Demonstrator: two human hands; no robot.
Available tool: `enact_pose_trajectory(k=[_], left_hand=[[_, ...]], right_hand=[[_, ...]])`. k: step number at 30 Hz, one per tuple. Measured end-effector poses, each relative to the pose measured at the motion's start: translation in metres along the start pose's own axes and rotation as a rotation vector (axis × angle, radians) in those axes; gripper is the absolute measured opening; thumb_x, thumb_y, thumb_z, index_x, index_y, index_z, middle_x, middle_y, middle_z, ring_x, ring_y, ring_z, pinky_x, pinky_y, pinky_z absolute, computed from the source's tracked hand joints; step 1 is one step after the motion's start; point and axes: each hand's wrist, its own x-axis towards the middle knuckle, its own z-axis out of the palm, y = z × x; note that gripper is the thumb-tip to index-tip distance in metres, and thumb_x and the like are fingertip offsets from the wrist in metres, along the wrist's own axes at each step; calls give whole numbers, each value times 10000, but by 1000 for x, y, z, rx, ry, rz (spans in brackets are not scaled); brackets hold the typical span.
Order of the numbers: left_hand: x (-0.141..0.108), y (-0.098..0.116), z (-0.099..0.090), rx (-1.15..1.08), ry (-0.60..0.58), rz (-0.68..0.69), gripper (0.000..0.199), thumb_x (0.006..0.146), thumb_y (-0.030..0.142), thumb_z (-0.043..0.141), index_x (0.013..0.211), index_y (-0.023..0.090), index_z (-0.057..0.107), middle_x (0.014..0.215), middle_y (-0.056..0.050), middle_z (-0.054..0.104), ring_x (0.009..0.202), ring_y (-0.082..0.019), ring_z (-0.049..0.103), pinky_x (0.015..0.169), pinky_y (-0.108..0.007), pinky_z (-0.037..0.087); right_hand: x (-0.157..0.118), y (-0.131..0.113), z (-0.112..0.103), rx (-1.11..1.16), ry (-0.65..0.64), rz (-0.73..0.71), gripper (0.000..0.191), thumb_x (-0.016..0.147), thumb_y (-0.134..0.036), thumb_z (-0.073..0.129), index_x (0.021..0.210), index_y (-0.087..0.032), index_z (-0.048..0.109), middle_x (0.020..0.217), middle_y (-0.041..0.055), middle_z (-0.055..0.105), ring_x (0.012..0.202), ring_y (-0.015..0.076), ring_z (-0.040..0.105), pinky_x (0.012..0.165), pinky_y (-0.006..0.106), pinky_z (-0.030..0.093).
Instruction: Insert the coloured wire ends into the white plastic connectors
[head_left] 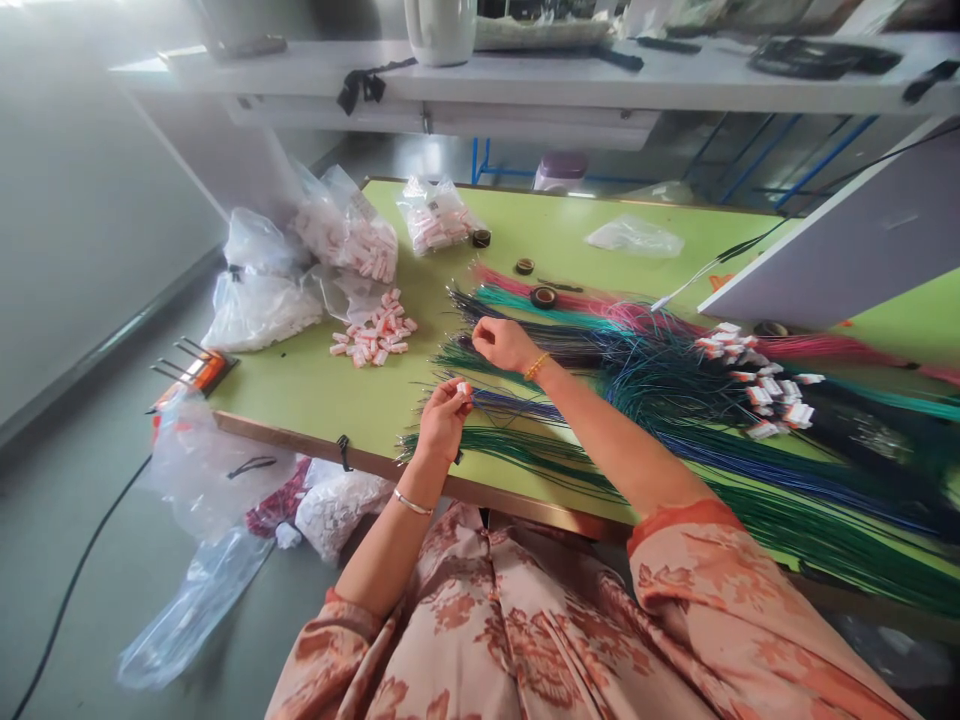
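Observation:
My left hand [442, 418] pinches a small white and orange connector [463, 391] near the front edge of the green table. Just above and to the right, my right hand [504, 345] is closed over the ends of the dark wires [577, 345]; what its fingertips hold is too small to tell. Blue wires [517, 404] run rightward beside the connector, and green wires [517, 445] lie nearer the table edge. Loose pink and white connectors [375, 335] form a pile to the left. On the right, a cluster of white and orange connectors [772, 390] rests on the wires.
Bags of connectors [349, 235] and a white plastic bag [259, 310] stand at the back left. Black tape rolls [543, 297] lie behind the wires. An orange pronged holder [196, 372] sits at the left corner. A shelf [525, 85] spans the back.

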Motion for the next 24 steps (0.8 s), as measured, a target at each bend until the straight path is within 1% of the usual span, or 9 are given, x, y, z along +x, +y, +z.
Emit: enact_pose_trajectory(k=[2,5,8,12,14,17,20,24], left_hand=[[-2,2,2,-9,-19,2,237,665,113,746,876,152,645,820,-11,628,701,-73,553,654,-200,426],[-4,5,5,-27,-56,-9,226,684,114,737,885,160,642,801,-2,613,685,-67,540,657,-200,426],[-4,7,8,-56,-89,-31,211,703,115,721,889,167,637,787,2,602,668,-66,530,661,-205,429],[-4,6,11,-79,-103,-64,205,716,114,701,902,174,638,795,-3,604,665,-71,534,667,-214,439],[-3,5,13,-72,-108,-69,208,721,116,699,909,180,635,800,-2,606,670,-73,543,674,-217,445],[-3,4,14,-73,-106,-75,211,723,109,691,912,181,631,802,-6,608,697,-84,567,694,-223,456],[-4,2,16,-93,-95,-89,200,728,93,671,907,175,636,801,-10,608,701,-86,572,699,-220,462],[-5,1,18,-114,-98,-89,195,724,79,664,898,165,642,795,-4,595,680,-71,560,692,-205,461]], right_hand=[[-4,-11,1,113,5,-40,111,782,-240,543,763,-158,615,672,5,618,609,114,499,615,232,377],[-17,-22,-1,280,1,-64,140,782,-278,555,777,-154,620,682,-2,620,607,105,499,605,225,391],[-36,-27,-6,359,-13,-41,150,768,-295,579,767,-153,626,672,-7,611,602,101,495,593,223,396],[-60,-29,-9,410,-24,29,147,740,-303,597,735,-157,608,660,-6,596,588,98,478,564,220,392],[-70,-30,-8,403,-8,44,142,731,-303,599,720,-162,594,646,-10,581,567,91,448,543,217,374],[-80,-31,-6,340,40,8,120,724,-285,597,701,-168,585,643,-13,570,562,87,425,541,219,358],[-86,-33,-6,274,69,-31,97,731,-265,579,693,-176,580,657,-5,571,580,96,435,554,226,359],[-90,-34,-7,195,70,-52,95,755,-258,548,699,-183,563,673,4,574,586,103,446,571,234,367]])
